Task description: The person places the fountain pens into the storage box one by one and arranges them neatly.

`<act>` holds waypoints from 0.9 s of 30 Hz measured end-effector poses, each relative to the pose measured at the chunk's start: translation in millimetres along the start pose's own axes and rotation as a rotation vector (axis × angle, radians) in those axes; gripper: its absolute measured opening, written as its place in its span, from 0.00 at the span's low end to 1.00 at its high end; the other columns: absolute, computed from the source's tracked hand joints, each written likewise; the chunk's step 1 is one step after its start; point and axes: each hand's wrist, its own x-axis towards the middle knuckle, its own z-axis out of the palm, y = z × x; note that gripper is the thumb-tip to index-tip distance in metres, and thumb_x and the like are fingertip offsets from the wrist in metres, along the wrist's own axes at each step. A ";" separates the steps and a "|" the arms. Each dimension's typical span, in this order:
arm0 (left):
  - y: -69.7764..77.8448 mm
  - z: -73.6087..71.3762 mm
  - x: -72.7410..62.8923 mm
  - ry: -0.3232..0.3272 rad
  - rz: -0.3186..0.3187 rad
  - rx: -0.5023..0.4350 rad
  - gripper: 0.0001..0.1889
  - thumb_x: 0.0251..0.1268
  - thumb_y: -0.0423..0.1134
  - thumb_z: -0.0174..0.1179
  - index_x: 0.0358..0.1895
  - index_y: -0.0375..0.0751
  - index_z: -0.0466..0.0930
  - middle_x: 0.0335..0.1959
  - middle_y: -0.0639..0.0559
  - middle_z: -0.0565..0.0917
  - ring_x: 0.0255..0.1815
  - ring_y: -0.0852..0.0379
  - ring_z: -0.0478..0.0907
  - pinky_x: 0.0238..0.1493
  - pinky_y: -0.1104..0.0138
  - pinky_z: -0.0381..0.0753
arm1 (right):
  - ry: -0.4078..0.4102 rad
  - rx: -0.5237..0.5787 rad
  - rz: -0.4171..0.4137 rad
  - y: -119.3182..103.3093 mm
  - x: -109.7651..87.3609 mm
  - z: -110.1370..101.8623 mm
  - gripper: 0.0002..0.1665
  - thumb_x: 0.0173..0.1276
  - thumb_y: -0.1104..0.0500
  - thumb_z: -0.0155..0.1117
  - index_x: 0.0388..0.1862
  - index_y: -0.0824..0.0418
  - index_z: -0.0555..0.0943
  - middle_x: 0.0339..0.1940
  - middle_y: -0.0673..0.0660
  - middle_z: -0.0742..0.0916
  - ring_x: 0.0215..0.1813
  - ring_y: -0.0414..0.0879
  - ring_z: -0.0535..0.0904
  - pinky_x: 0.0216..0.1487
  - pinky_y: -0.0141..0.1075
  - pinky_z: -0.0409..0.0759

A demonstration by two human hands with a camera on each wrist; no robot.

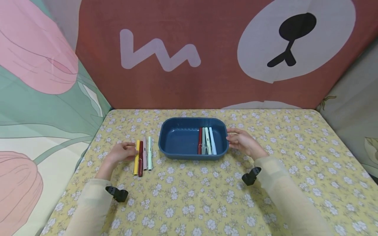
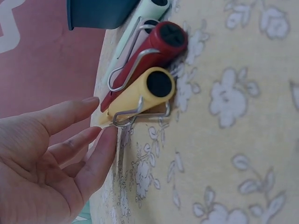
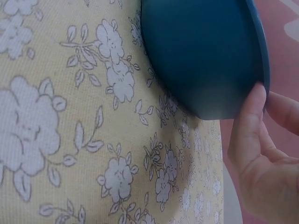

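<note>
My left hand (image 1: 119,153) is at the outer side of a yellow pen (image 1: 136,158), its fingers slightly bent. In the left wrist view, the thumb and fingertips (image 2: 110,135) come close to the pen's metal clip; contact is hard to tell. Beside the yellow pen lie a dark red pen (image 1: 140,160), a pale pink pen (image 1: 144,154) and a mint green pen (image 1: 149,154). At the right end of a blue rectangular bin (image 1: 180,156), my right hand (image 1: 243,142) pinches the rim, thumb on the outer wall (image 3: 205,60).
Inside the bin, at its right side, several pens lie side by side, among them a dark red pen (image 1: 200,141) and a pale blue pen (image 1: 212,141). A floral cloth (image 1: 183,193) covers the table. A printed curtain (image 1: 206,88) hangs behind it.
</note>
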 end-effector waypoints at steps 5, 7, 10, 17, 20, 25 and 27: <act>-1.8 1.1 2.6 -0.007 -0.026 -0.008 0.30 0.66 0.37 0.59 0.68 0.27 0.62 0.63 0.28 0.71 0.40 0.61 0.82 0.48 0.65 0.86 | -0.009 -0.005 -0.005 0.3 -1.0 -0.3 0.31 0.73 0.65 0.50 0.73 0.66 0.56 0.29 0.45 0.84 0.31 0.34 0.81 0.39 0.28 0.84; -1.2 1.5 2.4 -0.012 -0.031 -0.005 0.30 0.66 0.37 0.59 0.68 0.27 0.62 0.63 0.28 0.71 0.43 0.59 0.82 0.48 0.65 0.86 | -0.011 -0.007 -0.009 0.2 -1.2 -0.5 0.31 0.73 0.65 0.50 0.73 0.67 0.56 0.29 0.45 0.84 0.31 0.34 0.81 0.39 0.28 0.84; -0.3 1.3 2.0 -0.017 -0.032 0.005 0.31 0.66 0.37 0.60 0.68 0.26 0.61 0.63 0.28 0.71 0.45 0.57 0.82 0.47 0.65 0.86 | -0.011 -0.011 -0.009 0.1 -1.3 -0.3 0.31 0.73 0.65 0.50 0.73 0.67 0.56 0.29 0.45 0.84 0.31 0.34 0.81 0.38 0.28 0.84; -0.4 5.9 3.2 0.010 -0.046 0.007 0.30 0.64 0.35 0.61 0.66 0.26 0.62 0.58 0.31 0.74 0.39 0.59 0.81 0.41 0.68 0.86 | -0.004 -0.028 -0.002 -1.1 -1.6 0.7 0.31 0.73 0.65 0.50 0.73 0.67 0.56 0.29 0.45 0.83 0.31 0.34 0.80 0.38 0.27 0.83; -0.8 7.1 4.1 0.017 -0.045 -0.008 0.29 0.64 0.32 0.61 0.66 0.26 0.63 0.54 0.33 0.77 0.36 0.62 0.80 0.39 0.69 0.86 | -0.005 -0.022 0.001 -0.9 -1.5 1.0 0.31 0.73 0.65 0.50 0.73 0.67 0.56 0.28 0.45 0.83 0.29 0.34 0.80 0.37 0.27 0.83; -0.3 6.9 5.0 0.019 -0.052 0.004 0.28 0.63 0.32 0.61 0.65 0.27 0.64 0.51 0.37 0.78 0.36 0.62 0.78 0.37 0.70 0.85 | -0.002 -0.014 0.005 -0.8 -1.2 1.0 0.31 0.73 0.65 0.50 0.73 0.67 0.57 0.28 0.45 0.82 0.29 0.33 0.79 0.36 0.26 0.83; 0.0 6.5 4.9 0.017 -0.052 0.009 0.28 0.63 0.32 0.61 0.65 0.27 0.64 0.50 0.37 0.78 0.37 0.61 0.78 0.37 0.70 0.85 | 0.001 -0.018 0.006 -0.9 -1.1 0.9 0.31 0.73 0.65 0.50 0.73 0.67 0.57 0.28 0.45 0.82 0.29 0.34 0.79 0.36 0.26 0.83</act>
